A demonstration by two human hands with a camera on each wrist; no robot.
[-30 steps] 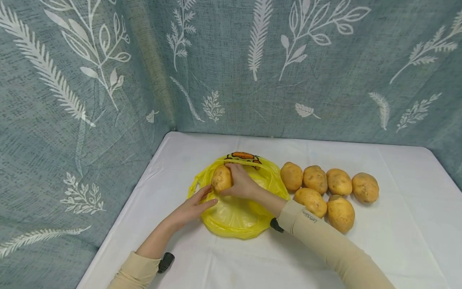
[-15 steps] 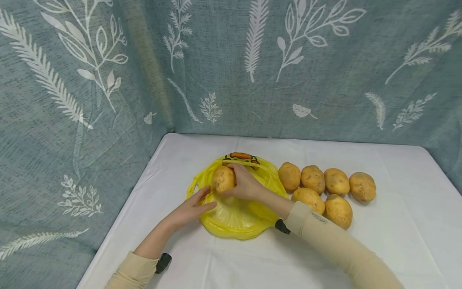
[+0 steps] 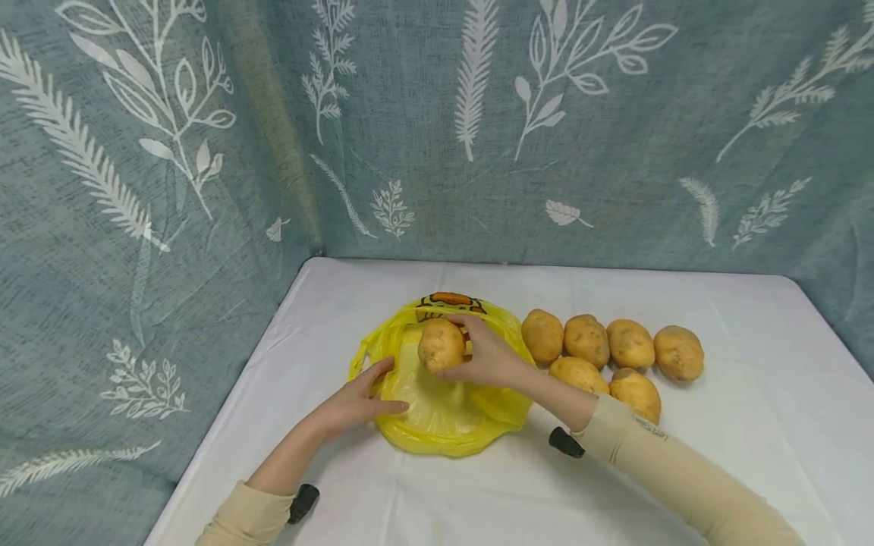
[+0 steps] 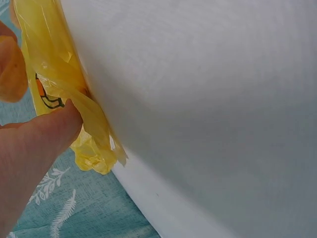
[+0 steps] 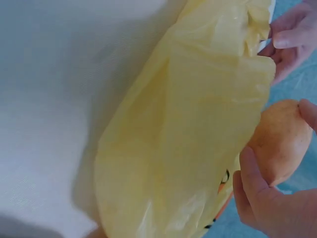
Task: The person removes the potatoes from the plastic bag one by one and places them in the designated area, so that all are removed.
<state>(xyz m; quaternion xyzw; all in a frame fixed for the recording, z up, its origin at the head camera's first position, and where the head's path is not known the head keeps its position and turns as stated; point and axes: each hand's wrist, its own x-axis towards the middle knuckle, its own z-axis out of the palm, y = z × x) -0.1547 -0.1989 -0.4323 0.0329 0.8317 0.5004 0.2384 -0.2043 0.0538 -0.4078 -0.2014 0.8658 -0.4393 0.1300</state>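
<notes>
My right hand (image 3: 493,355) grips a potato (image 3: 439,346) between thumb and fingers, over the opening of a yellow plastic bag (image 3: 430,436). In the right wrist view the potato (image 5: 281,139) is beside the bag's rim, clear of the tabletop. At the bag's left edge is my left hand (image 3: 355,402), its thumb held apart from the fingers. The left wrist view shows a digit of that hand (image 4: 34,148) touching the crumpled film of the bag (image 4: 59,64). The inside bottom of the bag is partly hidden by the right hand and potato.
Several potatoes (image 3: 630,344) lie in two rows on the white tablecloth (image 3: 751,425), right of the bag. My right forearm (image 3: 669,462) passes in front of them. A blue-green leaf-patterned curtain (image 3: 423,136) borders the table's back and left sides.
My right hand has drawn the potato up and to the right, away from the left hand. The left hand stays by the bag's edge. The head view has shifted slightly.
</notes>
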